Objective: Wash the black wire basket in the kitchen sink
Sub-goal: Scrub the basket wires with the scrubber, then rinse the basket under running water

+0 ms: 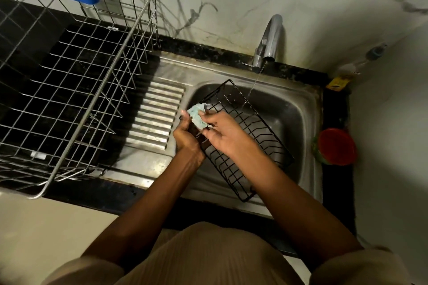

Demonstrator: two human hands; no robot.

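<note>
In the steel sink [308, 109], our left hand [185, 135] grips the black wire basket [261, 136]; our right hand [218, 128] pinches a pale scrub pad [198, 117] against it. Behind the sink, the tap [269, 39] runs; left of it stands a steel dish rack [76, 81].

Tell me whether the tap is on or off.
On. A thin stream of water falls from the spout of the tap into the sink, beside the black wire basket.

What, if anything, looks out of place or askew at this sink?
Nothing looks damaged or spilled. The black wire basket lies tilted, half in the sink, because the left hand props it while the right hand scrubs with a pale scrubber. The tap is running.
</note>
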